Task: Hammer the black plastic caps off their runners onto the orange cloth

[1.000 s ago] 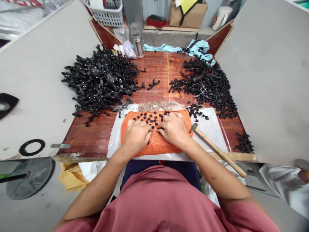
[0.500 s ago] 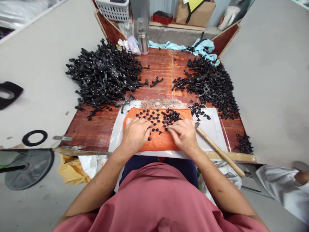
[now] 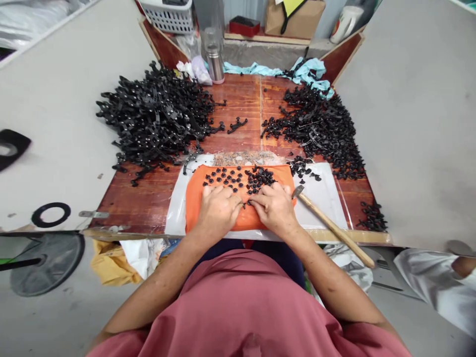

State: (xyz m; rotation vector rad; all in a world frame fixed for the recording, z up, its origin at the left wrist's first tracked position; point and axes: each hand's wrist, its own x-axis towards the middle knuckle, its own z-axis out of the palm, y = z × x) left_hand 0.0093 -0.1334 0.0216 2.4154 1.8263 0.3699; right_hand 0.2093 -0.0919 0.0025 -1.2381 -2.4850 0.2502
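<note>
My left hand (image 3: 220, 208) rests on an orange cloth (image 3: 238, 221), its fingers curled and pressed together. Whatever its fingertips may hold is hidden. Close by them lies a small black stud (image 3: 244, 205) with a stem. My right hand (image 3: 274, 207) pinches another small black stud (image 3: 250, 202) between thumb and forefinger, almost meeting the left. Beyond the left hand, round-headed black studs (image 3: 223, 175) are spread over the cloth, mostly heads up. A denser cluster of black studs (image 3: 261, 177) lies beyond the right hand.
A wooden-handled hammer (image 3: 330, 225) lies right of the cloth, its handle over the table edge. Large piles of black strip parts (image 3: 156, 119) and black studs (image 3: 323, 134) cover the left and right. A steel flask (image 3: 214, 62) stands at the back. At far right is a person's sleeve (image 3: 435, 277).
My hands have come closer together over the cloth, the left moving rightward. My right hand first lay over the stud cluster, then drew back toward me, uncovering it. The view has shifted slightly.
</note>
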